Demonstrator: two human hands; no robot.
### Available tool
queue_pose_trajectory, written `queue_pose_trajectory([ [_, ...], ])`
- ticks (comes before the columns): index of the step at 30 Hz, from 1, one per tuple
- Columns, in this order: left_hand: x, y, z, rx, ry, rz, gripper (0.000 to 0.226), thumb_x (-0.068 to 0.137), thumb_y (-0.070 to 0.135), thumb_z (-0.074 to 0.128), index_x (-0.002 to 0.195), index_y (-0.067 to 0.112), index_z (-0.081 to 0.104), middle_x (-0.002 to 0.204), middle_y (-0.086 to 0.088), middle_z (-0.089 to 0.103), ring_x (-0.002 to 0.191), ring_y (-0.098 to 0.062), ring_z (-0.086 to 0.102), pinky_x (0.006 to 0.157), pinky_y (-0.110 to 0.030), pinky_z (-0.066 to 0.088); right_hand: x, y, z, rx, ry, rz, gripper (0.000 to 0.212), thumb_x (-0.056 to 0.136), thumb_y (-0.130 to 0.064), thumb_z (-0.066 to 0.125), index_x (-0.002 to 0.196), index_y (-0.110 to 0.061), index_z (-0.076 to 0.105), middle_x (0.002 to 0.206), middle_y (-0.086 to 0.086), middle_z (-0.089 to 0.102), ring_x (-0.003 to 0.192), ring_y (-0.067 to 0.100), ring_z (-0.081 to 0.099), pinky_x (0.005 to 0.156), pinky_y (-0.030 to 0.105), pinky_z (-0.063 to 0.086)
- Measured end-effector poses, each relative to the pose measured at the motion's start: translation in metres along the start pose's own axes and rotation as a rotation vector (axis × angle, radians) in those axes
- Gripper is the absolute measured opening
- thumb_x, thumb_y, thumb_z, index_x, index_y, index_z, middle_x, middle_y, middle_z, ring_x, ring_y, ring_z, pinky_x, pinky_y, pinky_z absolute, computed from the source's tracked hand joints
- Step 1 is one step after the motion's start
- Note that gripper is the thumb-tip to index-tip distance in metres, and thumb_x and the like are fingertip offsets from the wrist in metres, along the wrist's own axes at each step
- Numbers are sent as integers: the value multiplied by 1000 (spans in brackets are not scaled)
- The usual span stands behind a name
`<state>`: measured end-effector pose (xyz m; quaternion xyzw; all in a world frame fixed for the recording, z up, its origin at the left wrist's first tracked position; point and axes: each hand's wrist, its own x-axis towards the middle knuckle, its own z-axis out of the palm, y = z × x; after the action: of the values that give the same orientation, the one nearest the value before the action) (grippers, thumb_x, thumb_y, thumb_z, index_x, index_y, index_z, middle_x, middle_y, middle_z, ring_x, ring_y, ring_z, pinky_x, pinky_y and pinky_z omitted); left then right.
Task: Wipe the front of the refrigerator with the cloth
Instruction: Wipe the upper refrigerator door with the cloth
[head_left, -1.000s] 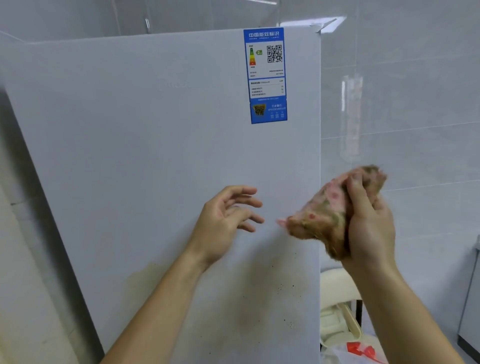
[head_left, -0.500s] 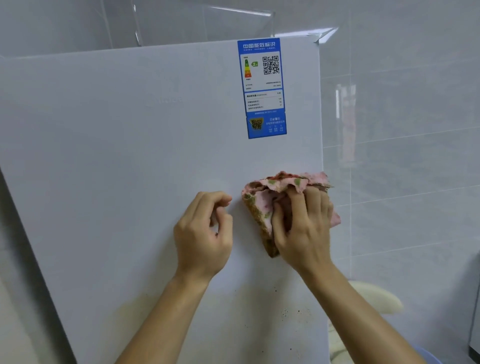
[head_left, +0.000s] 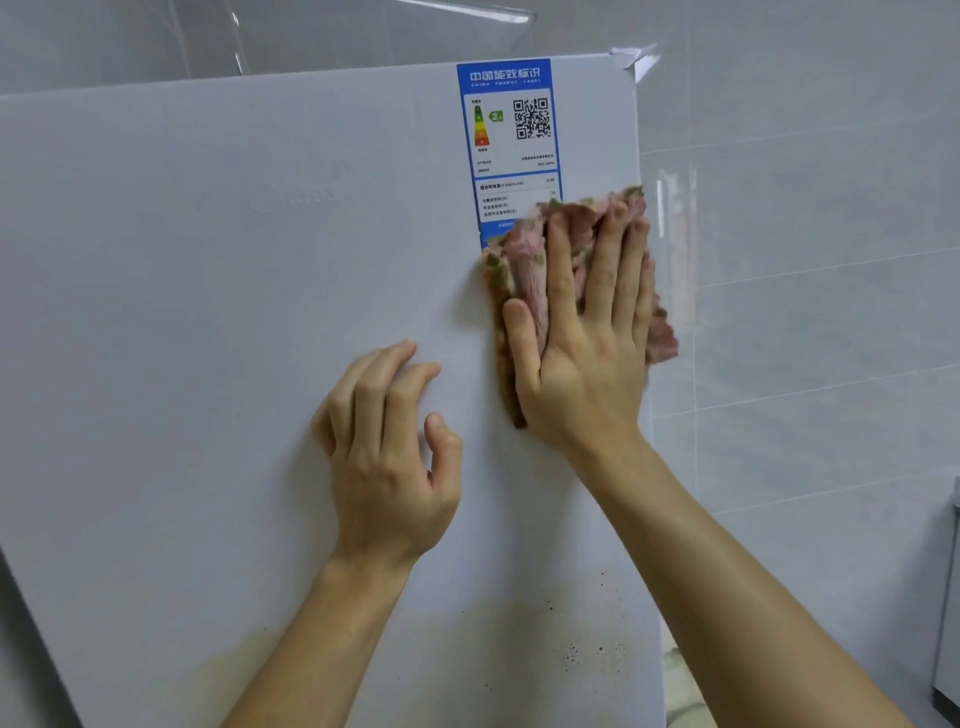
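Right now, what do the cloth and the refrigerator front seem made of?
Cloth: soft fabric, perhaps terry, pink with green flecks; it bunches in folds.
Refrigerator front: smooth, flat white panel, painted metal or plastic, cannot tell which; stains sit on top.

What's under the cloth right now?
The cloth lies against the refrigerator door, over the lower part of the blue energy label near the door's right edge. The label's bottom strip is hidden. The right hand presses flat on top.
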<state>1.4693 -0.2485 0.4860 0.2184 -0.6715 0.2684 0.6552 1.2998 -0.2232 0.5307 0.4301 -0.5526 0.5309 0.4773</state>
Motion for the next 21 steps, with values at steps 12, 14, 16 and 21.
queue_pose_trajectory([
  [12, -2, -4, -12, -3, -45, 11, 34, 93, 13, 51, 120, 3, 69, 137, -14, 64, 133, -31, 52, 113, -35, 32, -165, 38, -20, 72, -208, -37, 62, 113, -37, 23, 167, -7, 16, 174, 21, 10, 162, 37, 8, 133, 52, 6],
  [14, -5, -10, -16, 6, -56, 8, 34, 94, 14, 51, 122, 3, 68, 138, -13, 63, 134, -30, 51, 113, -36, 32, -163, 40, -20, 101, -218, -32, 61, 113, -37, 22, 168, -10, 13, 175, 18, 9, 163, 35, 8, 133, 50, 4],
  [16, -9, -17, -23, 21, -71, 12, 35, 95, 14, 50, 123, 3, 67, 140, -14, 63, 134, -30, 51, 113, -36, 32, -141, 33, -17, 136, -178, 33, 60, 113, -36, 22, 165, -6, 20, 174, 20, 13, 163, 33, 8, 133, 48, 4],
  [21, -12, -44, -46, 72, -85, -14, 41, 93, 15, 50, 130, 3, 62, 146, -15, 57, 139, -32, 46, 117, -35, 26, -42, -2, -5, 142, -25, 38, 60, 109, -29, 34, 162, 0, 29, 170, 25, 22, 161, 37, 17, 132, 49, 10],
])
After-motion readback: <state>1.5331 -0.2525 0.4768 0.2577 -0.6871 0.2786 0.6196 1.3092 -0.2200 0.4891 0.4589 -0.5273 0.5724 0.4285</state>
